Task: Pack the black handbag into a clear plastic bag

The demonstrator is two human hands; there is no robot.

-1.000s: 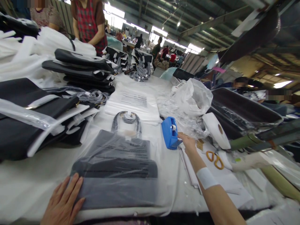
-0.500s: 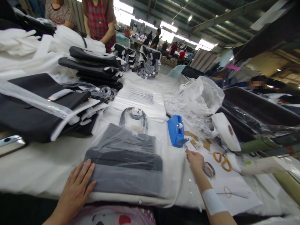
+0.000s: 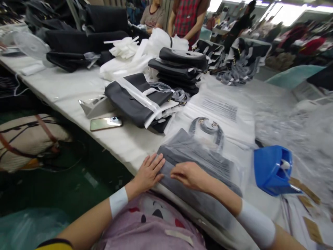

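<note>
A dark grey handbag [image 3: 197, 166] lies in a clear plastic bag on the white-covered table, its wrapped handles [image 3: 208, 126] pointing away from me. My left hand [image 3: 149, 173] rests flat on the bag's near left corner, fingers stretched out. Just right of it, over the front of the bag, my right hand [image 3: 191, 175] is closed in a pinch. Whatever its fingertips hold, if anything, is too small to make out. To the right stands a blue tape dispenser [image 3: 270, 170].
A black bag [image 3: 132, 100] with white wrapping lies beyond my left hand, beside a phone [image 3: 106, 123]. Behind it is a stack of black bags [image 3: 178, 66]. Crumpled clear plastic [image 3: 293, 128] covers the right side. Two people stand across the table.
My right hand has moved left from the tape dispenser to over the bagged handbag. My left hand stays on the bag's corner. The view has turned left.
</note>
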